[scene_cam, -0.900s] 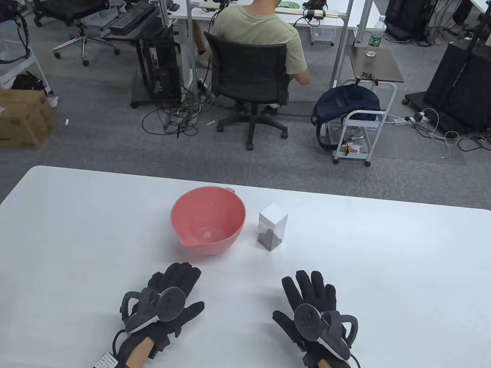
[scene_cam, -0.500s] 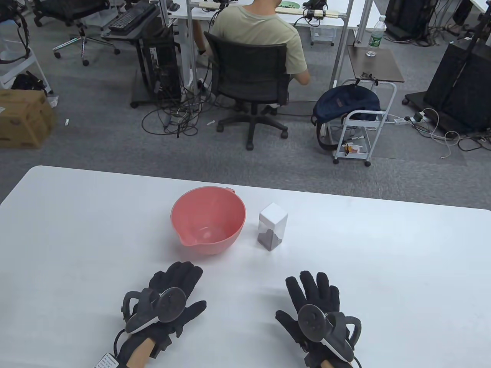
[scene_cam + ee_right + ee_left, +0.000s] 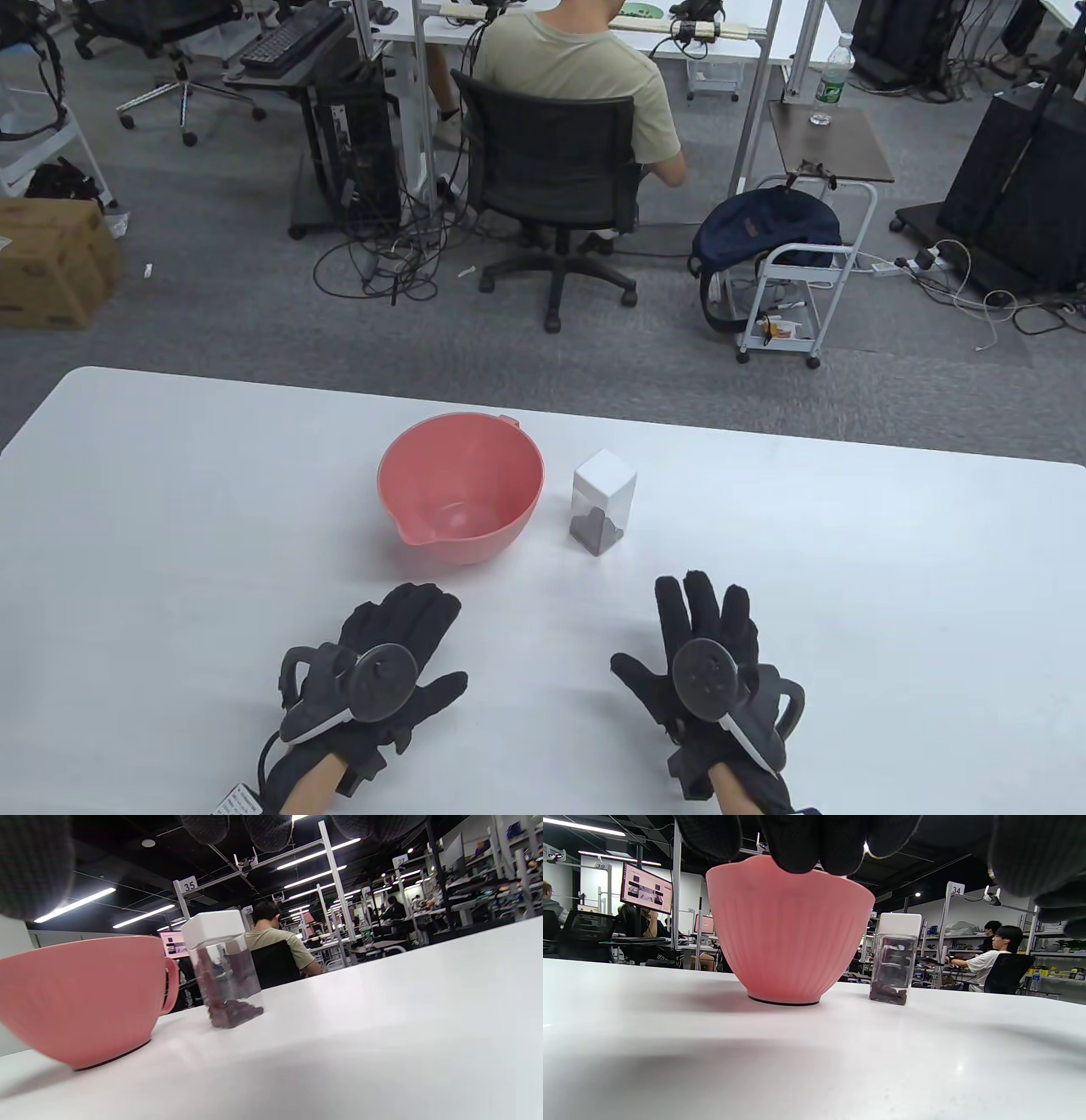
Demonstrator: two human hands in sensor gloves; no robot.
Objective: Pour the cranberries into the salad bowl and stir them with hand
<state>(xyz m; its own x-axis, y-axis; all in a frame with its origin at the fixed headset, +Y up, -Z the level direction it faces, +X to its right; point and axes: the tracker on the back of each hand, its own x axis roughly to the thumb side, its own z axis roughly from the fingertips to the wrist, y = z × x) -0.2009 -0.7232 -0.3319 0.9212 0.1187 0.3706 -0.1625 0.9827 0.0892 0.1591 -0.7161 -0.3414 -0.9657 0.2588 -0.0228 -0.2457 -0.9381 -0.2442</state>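
Note:
A pink salad bowl (image 3: 461, 486) (image 3: 789, 929) (image 3: 80, 997) stands empty near the middle of the white table (image 3: 848, 577). Just right of it is a clear square jar (image 3: 603, 502) (image 3: 895, 959) (image 3: 225, 967) with a white lid and dark cranberries at its bottom. My left hand (image 3: 399, 637) hovers palm down in front of the bowl with straight fingers, holding nothing. My right hand (image 3: 704, 620) is spread flat in front of the jar, a hand's length short of it, also holding nothing.
The table's far edge lies beyond the bowl. Past it, a person sits in an office chair (image 3: 551, 170) with their back turned, among desks, cables and a small white cart (image 3: 797, 272).
Both hands have slid forward over the table, the right one further, towards the jar. Bowl and jar have not moved.

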